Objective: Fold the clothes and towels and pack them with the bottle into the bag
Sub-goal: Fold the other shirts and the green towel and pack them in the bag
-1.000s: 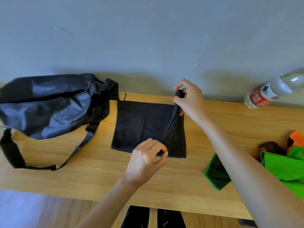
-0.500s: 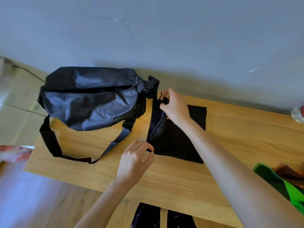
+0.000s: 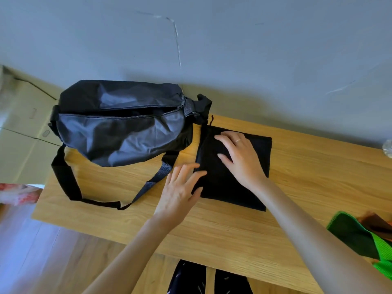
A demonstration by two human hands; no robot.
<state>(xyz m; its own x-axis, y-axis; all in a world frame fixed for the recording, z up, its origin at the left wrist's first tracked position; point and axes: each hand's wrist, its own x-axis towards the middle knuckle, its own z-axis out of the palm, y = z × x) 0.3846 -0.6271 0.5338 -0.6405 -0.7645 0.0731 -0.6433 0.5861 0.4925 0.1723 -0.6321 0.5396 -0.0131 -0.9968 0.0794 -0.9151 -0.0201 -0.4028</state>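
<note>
A folded black garment (image 3: 231, 187) lies flat on the wooden table (image 3: 233, 232), just right of the black duffel bag (image 3: 121, 128), whose top zipper gapes partly open. My right hand (image 3: 239, 158) presses flat on the garment's upper left part, fingers straight. Lower down, my left hand (image 3: 180, 189) rests with spread fingers on the garment's left edge. A green towel (image 3: 360, 240) lies at the right edge of the table with brown and orange cloth beside it. Only a sliver of the clear bottle (image 3: 388, 149) shows at the far right.
The bag's black shoulder strap (image 3: 70, 187) loops over the table's left front part. The grey wall runs right behind the table. A cardboard box (image 3: 23, 132) stands left of the table on the floor. A dark seat (image 3: 210, 279) shows below the table's front edge.
Both hands carried the garment's right side over to the left, folding it in half, then let go and flattened on it. The view swung left, so the bottle is nearly out of frame.
</note>
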